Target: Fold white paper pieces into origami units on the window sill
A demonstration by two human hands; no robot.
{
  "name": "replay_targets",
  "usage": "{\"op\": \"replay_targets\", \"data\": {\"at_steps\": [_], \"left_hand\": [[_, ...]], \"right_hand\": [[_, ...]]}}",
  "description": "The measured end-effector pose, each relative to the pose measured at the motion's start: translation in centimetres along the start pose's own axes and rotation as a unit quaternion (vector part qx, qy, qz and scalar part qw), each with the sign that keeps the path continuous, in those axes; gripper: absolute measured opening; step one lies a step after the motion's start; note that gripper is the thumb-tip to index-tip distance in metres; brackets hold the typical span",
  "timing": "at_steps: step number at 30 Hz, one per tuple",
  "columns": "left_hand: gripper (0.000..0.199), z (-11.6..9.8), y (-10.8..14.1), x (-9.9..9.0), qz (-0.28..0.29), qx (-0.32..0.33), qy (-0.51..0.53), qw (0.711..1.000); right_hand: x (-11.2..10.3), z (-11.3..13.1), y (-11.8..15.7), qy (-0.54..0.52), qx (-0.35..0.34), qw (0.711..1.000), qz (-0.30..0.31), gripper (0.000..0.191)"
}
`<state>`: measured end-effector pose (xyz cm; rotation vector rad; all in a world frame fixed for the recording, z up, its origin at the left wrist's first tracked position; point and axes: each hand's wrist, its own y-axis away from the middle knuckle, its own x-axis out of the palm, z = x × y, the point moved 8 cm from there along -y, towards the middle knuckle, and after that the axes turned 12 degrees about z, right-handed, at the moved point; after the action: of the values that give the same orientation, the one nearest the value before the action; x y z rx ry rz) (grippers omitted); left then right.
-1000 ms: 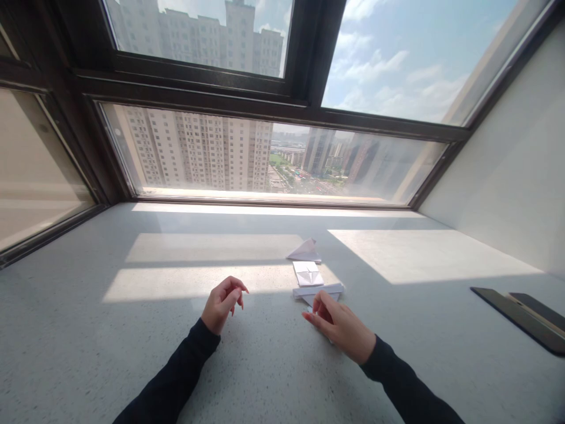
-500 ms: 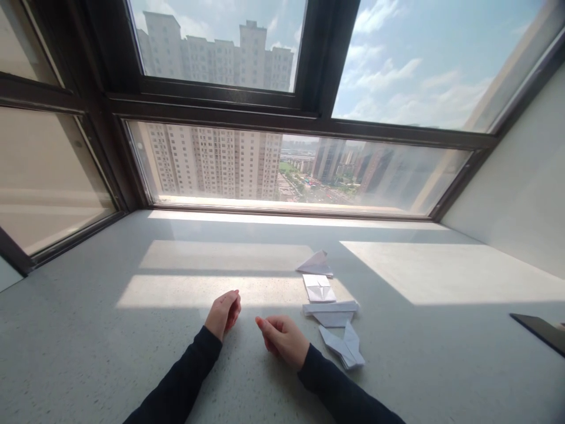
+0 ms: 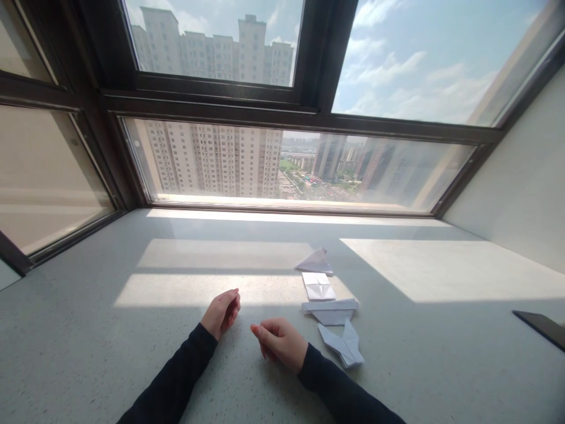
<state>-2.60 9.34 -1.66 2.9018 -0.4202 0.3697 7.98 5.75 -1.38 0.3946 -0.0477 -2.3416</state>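
My left hand (image 3: 222, 314) rests on the pale sill (image 3: 79, 347) with its fingers curled in and nothing showing in them. To its right is my right hand (image 3: 280, 341), also loosely closed, thumb against the curled fingers, and it too shows nothing held. Beyond the right hand stands a column of white folded papers. Nearest is a winged paper figure (image 3: 343, 343), close to my right sleeve. Behind it come a paper boat (image 3: 332, 312), a folded paper square (image 3: 318, 287) and a paper plane (image 3: 314, 261). Neither hand touches them.
A dark flat object (image 3: 541, 327) lies at the right edge, partly out of view. Brown window frames (image 3: 286, 209) border the sill at the back, with a white wall (image 3: 525, 194) on the right. Bands of sunlight cross the surface.
My right hand has shifted slightly left and a bit nearer to me. My left hand has hardly moved. The folded papers stay in place; the view has tilted a little.
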Motion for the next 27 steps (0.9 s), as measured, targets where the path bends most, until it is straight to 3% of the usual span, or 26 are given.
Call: {"op": "replay_targets", "data": {"at_steps": [27], "left_hand": [[0.033, 0.29, -0.08, 0.13, 0.005, -0.011, 0.004, 1.000]], "right_hand": [[0.56, 0.41, 0.10, 0.033, -0.001, 0.999, 0.015, 0.044]]}}
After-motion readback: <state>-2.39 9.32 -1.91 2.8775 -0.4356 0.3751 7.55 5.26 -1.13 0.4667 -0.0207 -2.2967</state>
